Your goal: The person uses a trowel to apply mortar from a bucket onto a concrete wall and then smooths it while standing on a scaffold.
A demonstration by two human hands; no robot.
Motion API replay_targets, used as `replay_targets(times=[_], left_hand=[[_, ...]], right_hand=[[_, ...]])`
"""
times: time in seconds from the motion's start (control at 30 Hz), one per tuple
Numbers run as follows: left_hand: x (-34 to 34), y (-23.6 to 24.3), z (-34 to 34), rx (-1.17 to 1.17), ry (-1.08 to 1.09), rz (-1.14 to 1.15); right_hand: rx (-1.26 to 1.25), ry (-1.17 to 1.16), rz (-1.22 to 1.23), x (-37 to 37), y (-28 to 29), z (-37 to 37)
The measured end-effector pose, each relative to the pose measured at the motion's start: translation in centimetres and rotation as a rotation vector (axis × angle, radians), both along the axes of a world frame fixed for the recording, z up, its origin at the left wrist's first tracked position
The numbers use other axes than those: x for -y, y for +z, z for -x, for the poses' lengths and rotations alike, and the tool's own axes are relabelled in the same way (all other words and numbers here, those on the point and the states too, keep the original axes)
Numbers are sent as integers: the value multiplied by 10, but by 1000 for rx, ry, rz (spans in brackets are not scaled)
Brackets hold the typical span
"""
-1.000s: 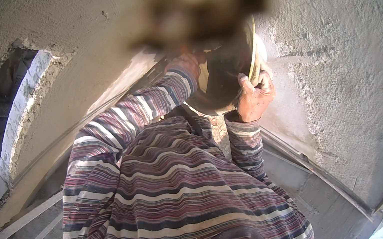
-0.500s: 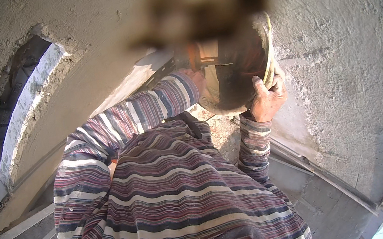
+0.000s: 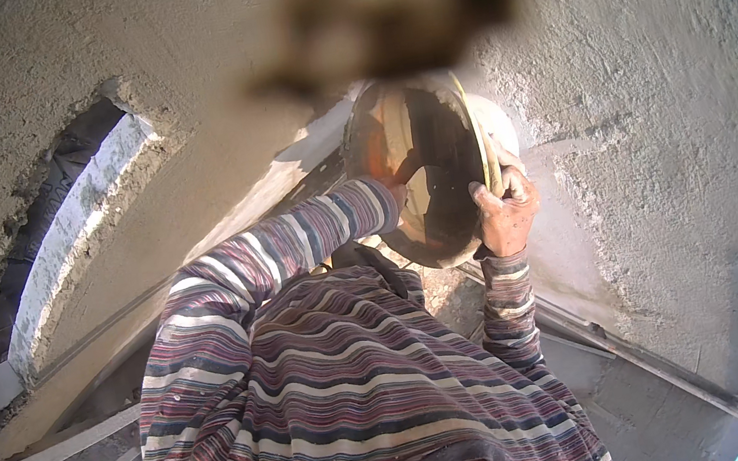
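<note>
A wide round basin [image 3: 450,217] with a shiny, brownish inside is tipped up on its side in front of me, its hollow facing left. My right hand [image 3: 509,210] grips the near right part of its rim, thumb on the inner side and fingers behind the edge. My left hand [image 3: 397,194] reaches into the basin's mouth from the left. The striped cuff hides most of it, so its fingers do not show clearly, and whether it holds anything is hidden.
Rough plastered walls [image 3: 657,84] rise on both sides. A ragged opening [image 3: 81,200] with a pale sill cuts the left wall. A long strip [image 3: 639,356] runs along the right wall's foot. A blurred brown shape [image 3: 399,1] covers the top middle.
The basin now sits lower in view and faces more to the left, its inside showing more fully. Both hands have shifted slightly nearer with it; my right hand keeps its hold on the rim.
</note>
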State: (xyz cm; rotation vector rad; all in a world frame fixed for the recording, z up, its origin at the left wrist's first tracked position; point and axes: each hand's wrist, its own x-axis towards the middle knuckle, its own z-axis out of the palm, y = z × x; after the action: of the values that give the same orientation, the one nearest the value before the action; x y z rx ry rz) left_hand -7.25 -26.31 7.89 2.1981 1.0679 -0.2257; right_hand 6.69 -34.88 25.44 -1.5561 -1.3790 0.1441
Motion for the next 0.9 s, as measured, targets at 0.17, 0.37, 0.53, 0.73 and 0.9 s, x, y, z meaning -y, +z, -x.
replay_targets(times=[0.17, 0.37, 0.53, 0.73, 0.9], left_hand=[[9, 75, 11, 25, -244, 158], [1, 158, 20, 246, -317, 171], [-23, 206, 17, 450, -320, 584], [-141, 189, 49, 805, 397, 879], [-164, 365, 58, 824, 155, 138]], right_hand=[[-430, -176, 10, 29, -36, -26], [-869, -367, -190, 62, -58, -53], [-960, -592, -314, 114, -77, -100], [-903, -868, -326, 173, -127, -152], [-1046, -1333, -281, 276, -198, -163]])
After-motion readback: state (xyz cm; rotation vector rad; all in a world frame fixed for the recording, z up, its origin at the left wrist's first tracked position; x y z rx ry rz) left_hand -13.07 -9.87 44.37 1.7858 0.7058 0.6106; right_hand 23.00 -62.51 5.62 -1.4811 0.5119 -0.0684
